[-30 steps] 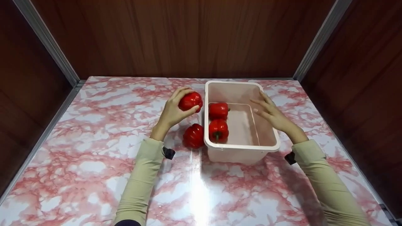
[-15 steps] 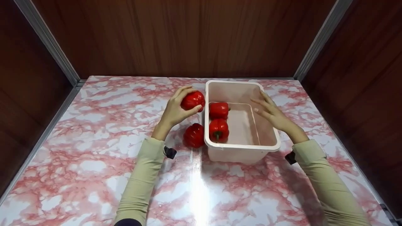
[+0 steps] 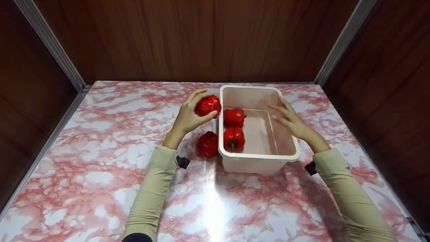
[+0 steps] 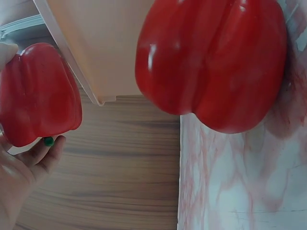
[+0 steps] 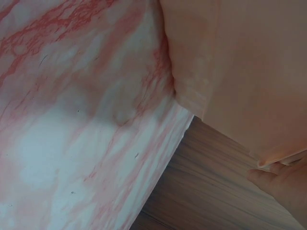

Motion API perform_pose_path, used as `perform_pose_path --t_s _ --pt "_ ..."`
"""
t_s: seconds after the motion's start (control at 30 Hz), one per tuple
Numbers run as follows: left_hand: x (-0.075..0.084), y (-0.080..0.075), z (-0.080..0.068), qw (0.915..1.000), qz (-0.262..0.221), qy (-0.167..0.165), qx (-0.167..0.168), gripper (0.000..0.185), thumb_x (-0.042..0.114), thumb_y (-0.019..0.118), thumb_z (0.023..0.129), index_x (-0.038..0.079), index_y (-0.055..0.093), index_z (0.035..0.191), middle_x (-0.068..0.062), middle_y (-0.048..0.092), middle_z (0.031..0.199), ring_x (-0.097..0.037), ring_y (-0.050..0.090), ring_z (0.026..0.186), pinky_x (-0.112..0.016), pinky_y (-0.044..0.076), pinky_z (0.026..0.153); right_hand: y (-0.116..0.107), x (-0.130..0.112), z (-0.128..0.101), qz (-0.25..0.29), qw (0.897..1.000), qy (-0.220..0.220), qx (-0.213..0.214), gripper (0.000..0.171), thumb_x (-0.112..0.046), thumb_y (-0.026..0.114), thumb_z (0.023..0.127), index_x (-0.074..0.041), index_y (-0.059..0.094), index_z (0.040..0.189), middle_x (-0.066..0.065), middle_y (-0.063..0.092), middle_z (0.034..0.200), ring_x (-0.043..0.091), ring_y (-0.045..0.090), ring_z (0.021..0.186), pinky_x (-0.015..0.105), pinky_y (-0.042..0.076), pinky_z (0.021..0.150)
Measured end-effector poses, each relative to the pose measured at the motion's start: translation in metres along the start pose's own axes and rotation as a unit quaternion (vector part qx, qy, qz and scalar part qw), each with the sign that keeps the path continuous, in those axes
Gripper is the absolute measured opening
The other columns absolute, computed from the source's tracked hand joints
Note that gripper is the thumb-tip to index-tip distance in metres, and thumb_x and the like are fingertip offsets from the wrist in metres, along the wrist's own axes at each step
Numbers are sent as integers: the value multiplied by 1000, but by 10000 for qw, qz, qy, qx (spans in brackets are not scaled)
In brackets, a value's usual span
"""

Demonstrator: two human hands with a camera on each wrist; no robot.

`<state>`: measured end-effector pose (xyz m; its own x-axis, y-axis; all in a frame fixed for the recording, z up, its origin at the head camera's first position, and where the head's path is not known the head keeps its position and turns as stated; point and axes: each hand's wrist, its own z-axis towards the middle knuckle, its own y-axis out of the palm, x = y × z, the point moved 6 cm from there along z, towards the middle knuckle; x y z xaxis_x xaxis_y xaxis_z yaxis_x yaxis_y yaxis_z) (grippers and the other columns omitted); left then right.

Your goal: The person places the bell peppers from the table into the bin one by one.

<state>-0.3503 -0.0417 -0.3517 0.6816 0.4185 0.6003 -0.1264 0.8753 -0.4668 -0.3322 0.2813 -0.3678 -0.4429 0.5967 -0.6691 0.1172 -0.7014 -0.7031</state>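
My left hand [image 3: 188,116] grips a red bell pepper [image 3: 207,105], thumb on the near side and fingers over its far side, close by the left rim of a pale pink plastic bin [image 3: 258,157]. The left wrist view shows the held bell pepper [image 4: 41,96] with its green stem end. A second bell pepper [image 3: 207,145] lies on the table against the bin's left wall. Inside, along that same wall, are two more bell peppers, one farther back [image 3: 234,117] and one nearer [image 3: 234,137]. My right hand [image 3: 297,126] lies across the right rim, fingers extended inside the bin.
The table [image 3: 100,178] has a red-and-white marbled top, with a bright glare streak in front of the bin. Dark wood panels [image 3: 198,40] enclose the back and both sides, joined by grey metal posts [image 3: 339,43].
The left hand has moved slightly right and away from me with the bell pepper, up to the bin's left rim. My right hand has stayed put.
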Motion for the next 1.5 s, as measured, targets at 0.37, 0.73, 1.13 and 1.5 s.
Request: perform_pose_path --t_s 0.37,0.73,1.13,1.5 --pt "7 -1 2 10000 11 88 17 50 43 73 75 25 59 119 3 50 130 -17 51 114 -40 47 91 -3 -39 -7 19 10000 -78 7 42 -4 50 93 7 44 133 29 5 150 48 6 137 63 9 106" --pt "13 2 5 9999 20 96 -64 51 44 73 75 25 58 121 1 50 131 -17 52 114 -39 47 92 -3 -37 -6 43 10000 -38 -19 42 -5 50 93 7 43 133 29 4 150 48 5 137 64 9 106" --pt "21 6 6 9994 -11 311 -155 51 44 71 76 24 58 121 2 49 132 -18 54 112 -38 48 91 -3 -40 -8 87 9999 -52 -47 42 -5 49 94 7 42 134 28 4 150 46 3 138 64 8 106" --pt "26 7 8 9990 -153 376 -167 50 42 71 76 24 58 121 4 49 133 -16 52 114 -36 47 92 -3 -41 -8 138 9999 -27 -46 42 -5 48 94 7 42 134 28 3 150 46 3 138 63 8 106"
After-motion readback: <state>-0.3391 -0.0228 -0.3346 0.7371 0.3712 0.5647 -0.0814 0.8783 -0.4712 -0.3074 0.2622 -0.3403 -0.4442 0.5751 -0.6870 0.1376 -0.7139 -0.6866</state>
